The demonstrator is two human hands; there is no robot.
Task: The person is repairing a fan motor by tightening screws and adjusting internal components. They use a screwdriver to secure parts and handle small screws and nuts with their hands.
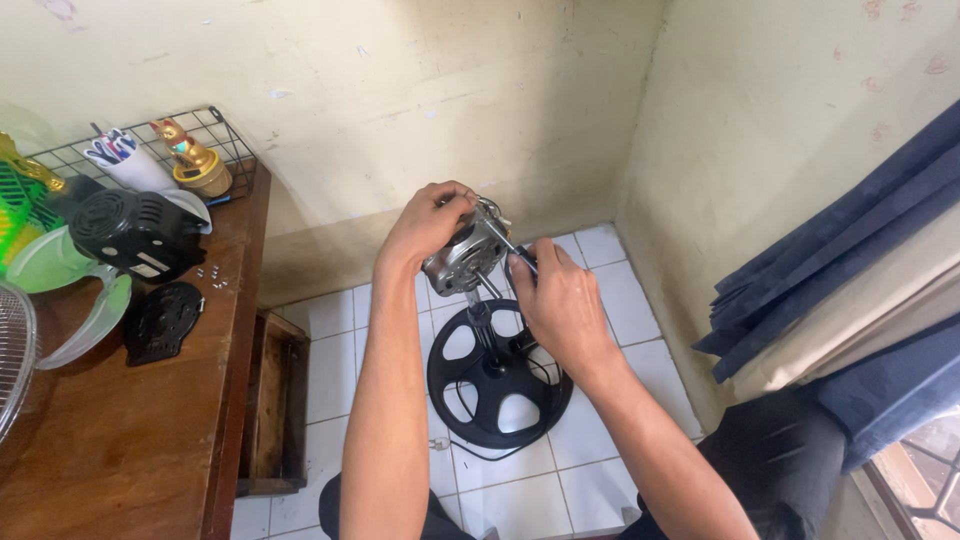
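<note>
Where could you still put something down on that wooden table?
The near end of the table is bare wood, below the black cover and right of the fan grille. The far end is crowded: motor housing, green blades, wire basket, small screws.

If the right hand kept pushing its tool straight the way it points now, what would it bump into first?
The right hand points its screwdriver up and to the left, at the bare fan motor that the left hand grips. The motor would likely be met first; the tip seems to be at it already, though depth is unclear.

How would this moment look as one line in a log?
left hand: gripping fan motor | right hand: holding screwdriver at motor | round black fan base: on tiled floor
</note>
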